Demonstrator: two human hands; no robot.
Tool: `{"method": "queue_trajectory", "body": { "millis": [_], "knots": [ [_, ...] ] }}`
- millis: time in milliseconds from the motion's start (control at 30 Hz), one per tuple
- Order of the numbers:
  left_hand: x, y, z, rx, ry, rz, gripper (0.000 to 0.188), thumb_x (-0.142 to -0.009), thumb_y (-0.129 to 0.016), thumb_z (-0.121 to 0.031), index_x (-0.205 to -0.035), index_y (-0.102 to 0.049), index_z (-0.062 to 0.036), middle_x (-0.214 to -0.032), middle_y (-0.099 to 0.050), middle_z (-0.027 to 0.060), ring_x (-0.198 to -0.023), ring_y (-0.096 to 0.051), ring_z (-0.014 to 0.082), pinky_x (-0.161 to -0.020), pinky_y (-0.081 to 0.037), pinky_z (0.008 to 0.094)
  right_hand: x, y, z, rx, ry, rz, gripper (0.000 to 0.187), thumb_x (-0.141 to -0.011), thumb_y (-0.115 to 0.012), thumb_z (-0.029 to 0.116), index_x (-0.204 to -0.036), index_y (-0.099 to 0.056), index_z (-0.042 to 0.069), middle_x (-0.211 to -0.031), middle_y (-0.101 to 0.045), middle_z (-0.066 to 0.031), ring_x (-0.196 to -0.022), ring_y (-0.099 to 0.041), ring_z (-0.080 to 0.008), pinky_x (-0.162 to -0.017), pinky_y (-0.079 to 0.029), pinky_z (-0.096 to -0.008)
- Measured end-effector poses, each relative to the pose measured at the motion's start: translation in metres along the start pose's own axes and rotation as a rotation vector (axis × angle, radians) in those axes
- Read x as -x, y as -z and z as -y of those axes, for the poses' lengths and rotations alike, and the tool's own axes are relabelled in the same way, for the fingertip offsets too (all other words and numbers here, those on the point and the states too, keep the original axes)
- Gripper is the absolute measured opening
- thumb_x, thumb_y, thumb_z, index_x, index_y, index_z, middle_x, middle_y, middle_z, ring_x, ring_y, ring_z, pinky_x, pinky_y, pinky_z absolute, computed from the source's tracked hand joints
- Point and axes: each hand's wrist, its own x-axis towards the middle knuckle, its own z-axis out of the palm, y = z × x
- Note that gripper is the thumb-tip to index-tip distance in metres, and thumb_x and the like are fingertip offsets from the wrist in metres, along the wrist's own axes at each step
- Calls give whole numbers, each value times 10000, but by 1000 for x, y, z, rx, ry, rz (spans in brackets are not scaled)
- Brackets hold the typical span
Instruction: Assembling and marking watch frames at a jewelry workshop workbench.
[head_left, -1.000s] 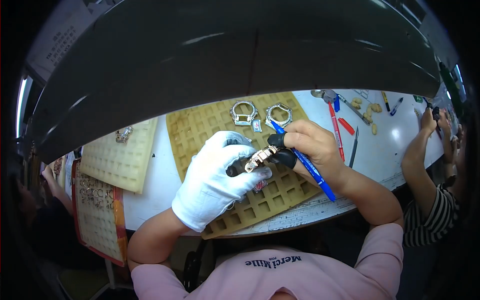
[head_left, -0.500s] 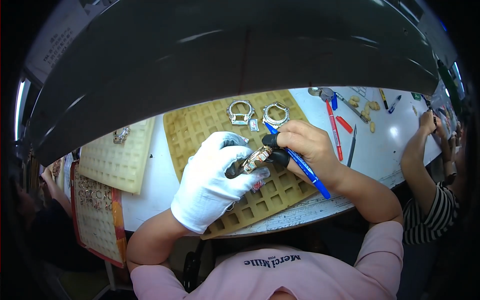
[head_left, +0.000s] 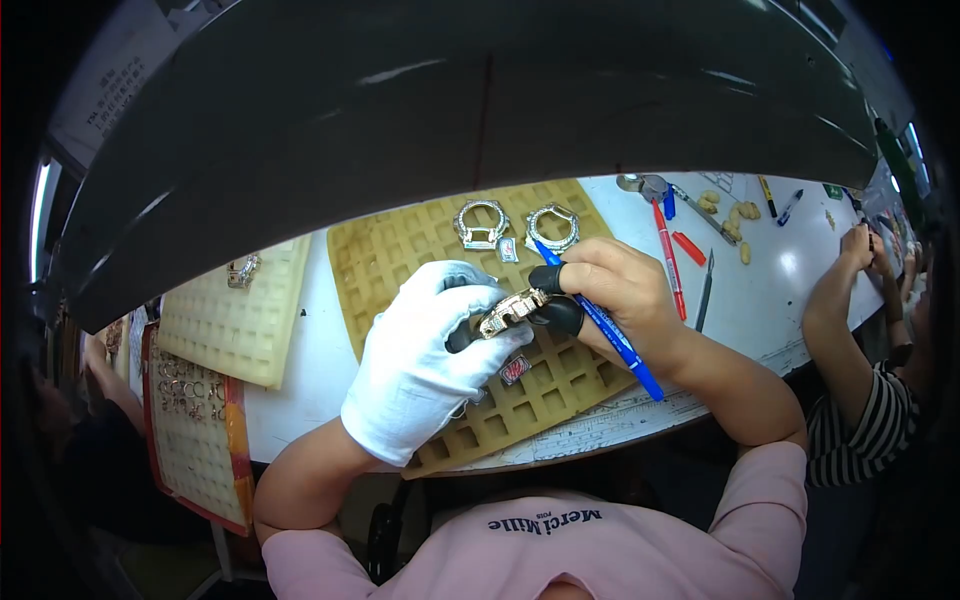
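My left hand (head_left: 410,360), in a white glove, grips a gold-toned watch case (head_left: 512,312) set with small stones, tilted on its edge. My right hand (head_left: 630,295) has black covers on its fingertips, which touch the case's right end. A blue marker pen (head_left: 628,358) is also tucked in that hand, slanting down to the right. Under both hands lies a tan mat (head_left: 375,250) with square pockets. Two more stone-set watch cases, one on the left (head_left: 461,222) and one on the right (head_left: 553,246), rest on its far part. A small red-patterned square piece (head_left: 515,370) lies below the held case.
Red pen (head_left: 668,260), red cap (head_left: 689,247), a dark slim tool (head_left: 705,292) and peanuts (head_left: 745,212) lie to the right. A pale pocketed tray (head_left: 225,320) and a red-edged tray of rings (head_left: 190,420) are left. A dark panel (head_left: 480,100) overhangs the table. Another person's arm (head_left: 835,300) is at right.
The watch case has turned slightly in my fingers, showing more of its side. My left fingers have shifted, and the small square piece below is now more exposed.
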Motion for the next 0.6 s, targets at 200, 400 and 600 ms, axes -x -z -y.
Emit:
{"method": "queue_trajectory", "body": {
  "millis": [200,400,600],
  "knots": [
    [2,-2,3,150,94,105,297,-792,-715,-44,-1078,-643,-10,-1065,-605,135,-938,-633,278,-801,-521,338,-5,4,5,52,95,-52,275,-599,-667,-24,-861,-618,46,-811,-590,-89,-692,-587,-266,-571,-462,-364],
    [1,-7,6,242,156,146,321,-795,-706,-18,-1110,-645,-28,-1105,-627,122,-974,-640,270,-824,-522,327,-7,7,16,108,167,-58,314,-566,-682,20,-870,-618,62,-778,-556,-68,-641,-547,-247,-531,-436,-357],
    [-2,-5,0,243,205,193,349,-771,-661,47,-1106,-657,-51,-1096,-634,102,-976,-638,244,-822,-522,322,-9,9,25,111,216,-52,300,-603,-699,104,-894,-631,80,-786,-542,-61,-663,-554,-239,-552,-440,-359]
  ]
}}
